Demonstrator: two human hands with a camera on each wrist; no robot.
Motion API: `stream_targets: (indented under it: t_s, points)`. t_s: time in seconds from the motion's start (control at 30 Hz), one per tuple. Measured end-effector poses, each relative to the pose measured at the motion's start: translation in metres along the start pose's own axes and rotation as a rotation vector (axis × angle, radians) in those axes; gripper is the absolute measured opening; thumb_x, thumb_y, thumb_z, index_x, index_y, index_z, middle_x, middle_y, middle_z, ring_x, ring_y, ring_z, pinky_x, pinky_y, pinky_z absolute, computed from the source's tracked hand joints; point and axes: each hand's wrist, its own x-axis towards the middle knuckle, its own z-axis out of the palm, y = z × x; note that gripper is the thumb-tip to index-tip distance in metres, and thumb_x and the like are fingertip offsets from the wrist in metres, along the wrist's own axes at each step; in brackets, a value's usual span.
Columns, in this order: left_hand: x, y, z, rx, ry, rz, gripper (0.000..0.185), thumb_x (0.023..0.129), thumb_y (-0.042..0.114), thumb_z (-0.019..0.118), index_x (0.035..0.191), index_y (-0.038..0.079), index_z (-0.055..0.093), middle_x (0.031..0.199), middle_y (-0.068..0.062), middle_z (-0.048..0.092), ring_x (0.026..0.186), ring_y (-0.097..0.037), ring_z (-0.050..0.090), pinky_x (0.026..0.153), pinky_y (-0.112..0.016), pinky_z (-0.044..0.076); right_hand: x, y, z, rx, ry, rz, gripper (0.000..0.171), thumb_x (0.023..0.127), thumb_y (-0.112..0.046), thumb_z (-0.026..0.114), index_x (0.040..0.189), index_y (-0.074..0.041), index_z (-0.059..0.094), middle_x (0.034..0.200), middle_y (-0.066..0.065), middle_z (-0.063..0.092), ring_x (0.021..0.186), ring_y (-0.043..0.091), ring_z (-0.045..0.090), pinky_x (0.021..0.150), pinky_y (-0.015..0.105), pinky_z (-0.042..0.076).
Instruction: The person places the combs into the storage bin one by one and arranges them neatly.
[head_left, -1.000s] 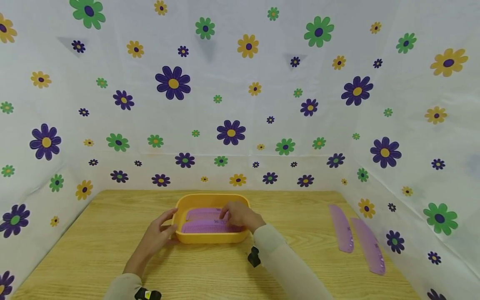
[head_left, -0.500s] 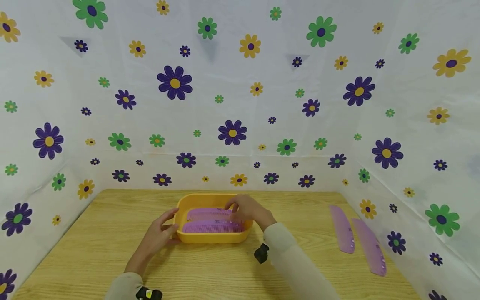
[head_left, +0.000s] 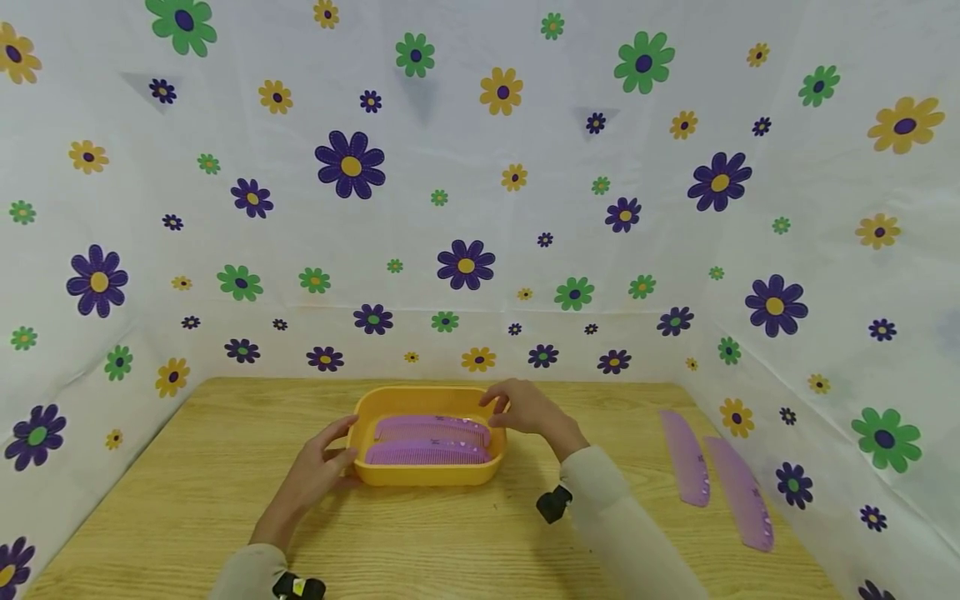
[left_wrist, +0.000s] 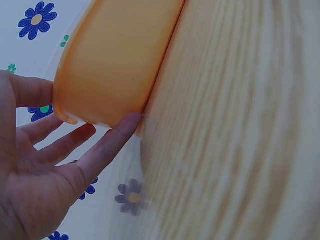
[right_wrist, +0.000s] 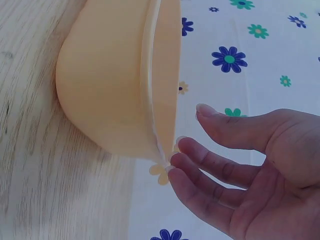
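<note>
A yellow tray stands on the wooden table and holds two purple combs lying side by side. My left hand rests against the tray's left wall; in the left wrist view its straight fingers touch the tray low on the wall. My right hand hovers at the tray's right rim with nothing in it. The right wrist view shows its fingers relaxed and spread, the tips right beside the rim of the tray.
Two more purple combs lie on the table at the right, near the flowered cloth wall. The same cloth closes off the back and the left side. Bare wood lies in front of the tray.
My right hand has drawn out of the tray, up and to the right, to its right rim, leaving both combs uncovered inside. The left hand and the tray have stayed put.
</note>
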Motion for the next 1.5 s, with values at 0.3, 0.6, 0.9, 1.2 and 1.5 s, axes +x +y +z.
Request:
stream_targets:
  t_s: [0.3,0.6,0.9,1.2,1.5]
  points:
    - [0.0,-0.001,0.001,0.028,-0.003,-0.012,0.057,0.105,0.006,0.05,0.16,0.009,0.034,0.16,-0.026,0.033,0.133,-0.051,0.054,0.083,-0.042,0.066,-0.018,0.022,-0.014,-0.02,0.038,0.022,0.03,0.092,-0.008,0.075,0.123,-0.007,0.073,0.106,0.016,0.072,0.091,0.023,0.063,0.082,0.038,0.063]
    - [0.0,-0.002,0.0,0.002,-0.01,0.001,0.057,0.105,0.005,0.051,0.159,0.007,0.034,0.159,-0.028,0.034,0.133,-0.051,0.054,0.083,-0.043,0.066,-0.035,0.047,-0.029,-0.037,0.069,0.072,0.03,0.092,-0.01,0.075,0.122,-0.008,0.072,0.103,0.014,0.071,0.088,0.023,0.063,0.081,0.039,0.063]
    - [0.001,-0.004,0.0,-0.001,-0.009,0.006,0.057,0.105,0.005,0.051,0.159,0.007,0.034,0.159,-0.028,0.035,0.131,-0.05,0.056,0.082,-0.044,0.066,-0.055,0.067,-0.039,-0.036,0.095,0.057,0.031,0.092,-0.009,0.075,0.122,-0.003,0.071,0.099,0.015,0.07,0.086,0.023,0.065,0.077,0.04,0.061]
    - [0.002,-0.003,-0.001,0.002,-0.013,0.011,0.057,0.105,0.005,0.051,0.159,0.006,0.034,0.16,-0.028,0.035,0.131,-0.05,0.056,0.082,-0.044,0.066,-0.084,0.1,-0.051,-0.047,0.145,0.072,0.032,0.091,-0.007,0.075,0.122,0.002,0.069,0.098,0.019,0.071,0.083,0.027,0.068,0.072,0.042,0.061]
    - [0.003,-0.004,-0.001,0.008,-0.006,0.013,0.057,0.105,0.005,0.051,0.159,0.006,0.035,0.159,-0.029,0.035,0.13,-0.05,0.057,0.081,-0.043,0.067,-0.112,0.133,-0.06,-0.108,0.193,0.095,0.033,0.09,-0.008,0.076,0.121,0.004,0.069,0.095,0.019,0.073,0.081,0.03,0.069,0.07,0.044,0.06]
